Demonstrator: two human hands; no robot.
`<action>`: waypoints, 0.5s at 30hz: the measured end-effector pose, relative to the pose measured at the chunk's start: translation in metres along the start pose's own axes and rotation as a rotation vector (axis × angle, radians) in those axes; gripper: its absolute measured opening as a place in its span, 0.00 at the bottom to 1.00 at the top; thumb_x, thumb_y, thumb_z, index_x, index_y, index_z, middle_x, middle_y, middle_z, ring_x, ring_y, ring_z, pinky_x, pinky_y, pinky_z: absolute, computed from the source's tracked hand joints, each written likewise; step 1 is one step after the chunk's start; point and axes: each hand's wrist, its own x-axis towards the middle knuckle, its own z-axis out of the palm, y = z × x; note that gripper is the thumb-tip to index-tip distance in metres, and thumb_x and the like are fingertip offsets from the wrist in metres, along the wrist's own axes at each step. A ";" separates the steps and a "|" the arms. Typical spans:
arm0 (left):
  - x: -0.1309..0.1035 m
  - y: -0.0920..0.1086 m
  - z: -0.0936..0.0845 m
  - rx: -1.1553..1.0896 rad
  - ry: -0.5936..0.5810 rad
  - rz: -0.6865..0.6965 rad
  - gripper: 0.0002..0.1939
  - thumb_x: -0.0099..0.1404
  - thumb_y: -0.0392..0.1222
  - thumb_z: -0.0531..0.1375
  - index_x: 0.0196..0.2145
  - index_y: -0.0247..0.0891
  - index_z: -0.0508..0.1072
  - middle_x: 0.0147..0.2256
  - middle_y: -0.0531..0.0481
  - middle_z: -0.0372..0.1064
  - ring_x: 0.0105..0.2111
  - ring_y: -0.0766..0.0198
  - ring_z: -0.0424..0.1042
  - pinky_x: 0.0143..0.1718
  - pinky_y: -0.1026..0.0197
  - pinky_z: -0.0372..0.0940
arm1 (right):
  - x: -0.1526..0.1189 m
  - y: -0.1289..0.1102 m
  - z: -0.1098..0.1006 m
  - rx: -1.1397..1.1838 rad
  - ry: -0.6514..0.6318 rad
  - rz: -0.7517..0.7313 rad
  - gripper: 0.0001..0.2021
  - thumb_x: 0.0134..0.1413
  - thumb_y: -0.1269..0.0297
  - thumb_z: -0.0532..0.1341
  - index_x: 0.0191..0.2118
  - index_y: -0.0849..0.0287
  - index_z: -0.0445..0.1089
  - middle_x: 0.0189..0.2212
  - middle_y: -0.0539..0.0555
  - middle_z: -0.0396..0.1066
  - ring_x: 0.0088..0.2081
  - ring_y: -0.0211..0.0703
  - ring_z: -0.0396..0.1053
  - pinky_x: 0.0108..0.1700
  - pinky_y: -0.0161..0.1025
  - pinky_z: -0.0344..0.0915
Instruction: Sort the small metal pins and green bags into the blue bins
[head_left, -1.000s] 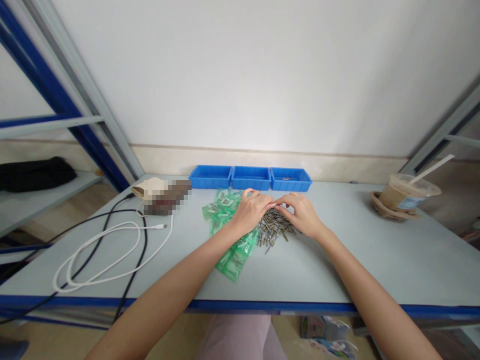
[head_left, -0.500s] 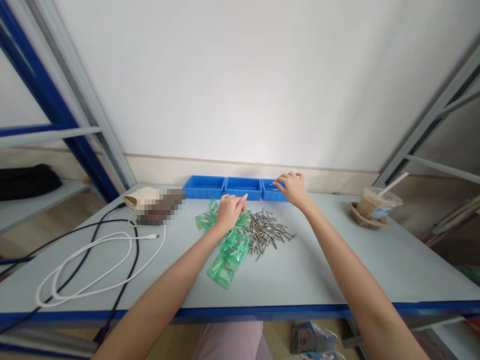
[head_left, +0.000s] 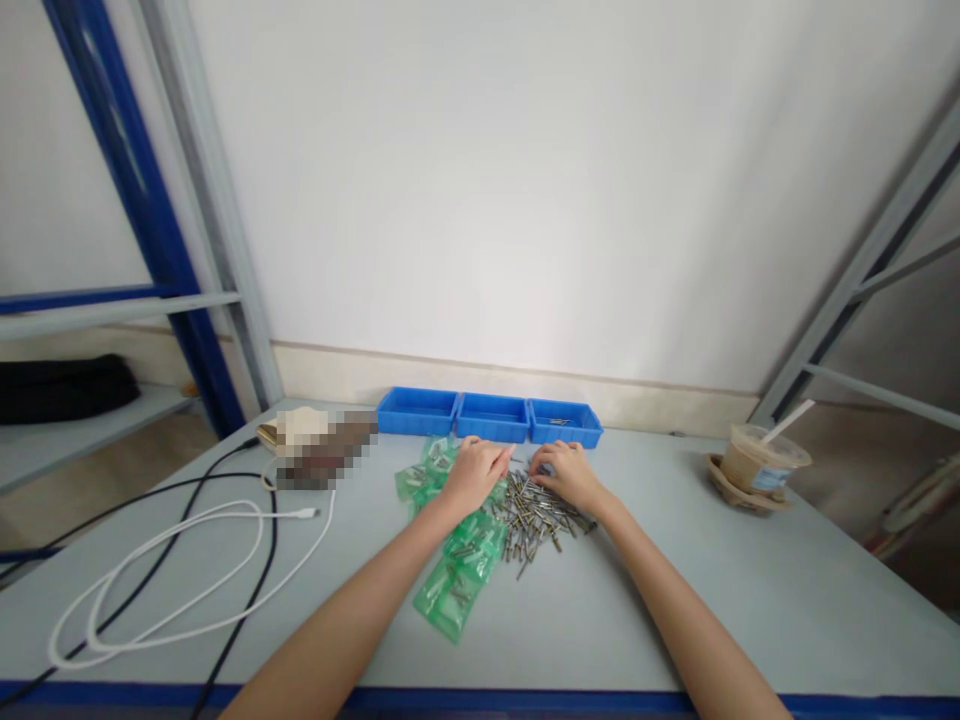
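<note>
A loose pile of slim metal fasteners (head_left: 534, 520), screw-like with yellowish sleeves, lies at the middle of the table. Over the pile's upper right edge is my right hand (head_left: 566, 473), its fingers curled down among the fasteners; whatever its fingertips grip is hidden. My left hand (head_left: 478, 474) hovers just left of it, thumb and fingers pinched together above green plastic bags (head_left: 459, 590). What that pinch holds, if anything, is too small to make out. Small metal parts show through the bags. Behind the hands, the right blue bin (head_left: 566, 435) contains a few fasteners.
Two more blue bins, the middle bin (head_left: 493, 431) and left bin (head_left: 417, 425), adjoin it in a row near the wall. A white cable (head_left: 150, 640) and black cables lie at left, near a blurred object (head_left: 330, 450). A drink cup (head_left: 761, 463) sits in a cardboard holder at right.
My right hand has come down from the right bin to the fastener pile. My left hand stays pinched near the bags. The view has shifted slightly, with the table lower in it.
</note>
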 end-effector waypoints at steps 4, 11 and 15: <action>-0.002 0.000 0.002 0.010 -0.007 -0.003 0.25 0.69 0.45 0.43 0.18 0.36 0.67 0.21 0.53 0.69 0.25 0.66 0.66 0.41 0.57 0.52 | -0.003 0.002 -0.003 -0.018 0.072 -0.005 0.04 0.51 0.62 0.60 0.33 0.53 0.71 0.38 0.50 0.70 0.42 0.44 0.62 0.45 0.45 0.46; -0.003 0.000 0.005 0.060 -0.034 0.018 0.26 0.69 0.45 0.43 0.18 0.36 0.67 0.21 0.51 0.69 0.25 0.65 0.66 0.42 0.56 0.52 | -0.006 0.006 0.003 0.003 0.068 0.027 0.04 0.52 0.65 0.59 0.34 0.55 0.70 0.36 0.51 0.71 0.41 0.44 0.63 0.43 0.42 0.47; -0.002 0.001 0.006 0.077 -0.051 0.022 0.26 0.69 0.45 0.43 0.18 0.36 0.67 0.21 0.52 0.69 0.26 0.65 0.67 0.43 0.56 0.52 | -0.006 0.007 0.002 0.028 0.043 0.060 0.03 0.51 0.65 0.60 0.32 0.55 0.71 0.36 0.50 0.71 0.41 0.43 0.63 0.41 0.41 0.47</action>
